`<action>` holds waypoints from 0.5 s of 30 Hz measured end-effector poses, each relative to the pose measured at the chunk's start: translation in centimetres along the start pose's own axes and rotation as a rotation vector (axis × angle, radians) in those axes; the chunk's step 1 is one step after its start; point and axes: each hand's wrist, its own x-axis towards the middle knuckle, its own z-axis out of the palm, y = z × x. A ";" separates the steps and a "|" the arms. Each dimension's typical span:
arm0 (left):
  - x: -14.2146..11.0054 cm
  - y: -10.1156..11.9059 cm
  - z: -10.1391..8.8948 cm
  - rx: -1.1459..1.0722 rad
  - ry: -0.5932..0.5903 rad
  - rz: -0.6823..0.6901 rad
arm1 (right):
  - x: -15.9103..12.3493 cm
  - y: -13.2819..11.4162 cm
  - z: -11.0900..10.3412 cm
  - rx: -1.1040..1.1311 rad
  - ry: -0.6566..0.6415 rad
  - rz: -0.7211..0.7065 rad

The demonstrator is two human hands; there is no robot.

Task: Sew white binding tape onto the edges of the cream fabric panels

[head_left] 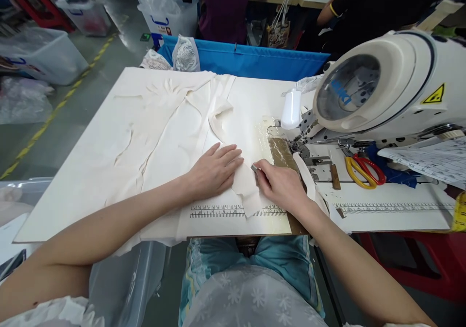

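Cream fabric [171,123] lies in loose folds across the left and middle of the white sewing table [225,225]. My left hand [214,171] rests flat on it, palm down with the fingers stretched out. Just to the right, my right hand [278,183] is closed around a small grey metal tool [254,168]; only its tip shows, so its kind is unclear. Between the hands lies a small cream fabric piece [247,186], close to the right fingertips. A narrow cream strip [306,174] runs from near the presser foot down behind my right wrist.
At the right stands a white sewing machine [386,84]. Yellow-and-red-handled scissors [360,171] and a wooden-handled awl [334,174] lie beside its needle area. A blue cloth bin [255,60] borders the table's far edge. Clear plastic tubs [47,57] stand left; two people sit beyond.
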 end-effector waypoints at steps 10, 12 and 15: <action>-0.4 0.1 0.7 -0.026 -0.052 0.025 | 2.2 -0.2 0.1 0.109 0.061 0.005; -0.4 0.1 0.6 -0.034 -0.041 0.019 | 2.5 -0.4 0.2 0.125 0.069 0.002; -0.4 0.1 0.6 -0.043 -0.028 0.017 | 2.9 -0.7 0.3 0.143 0.077 -0.005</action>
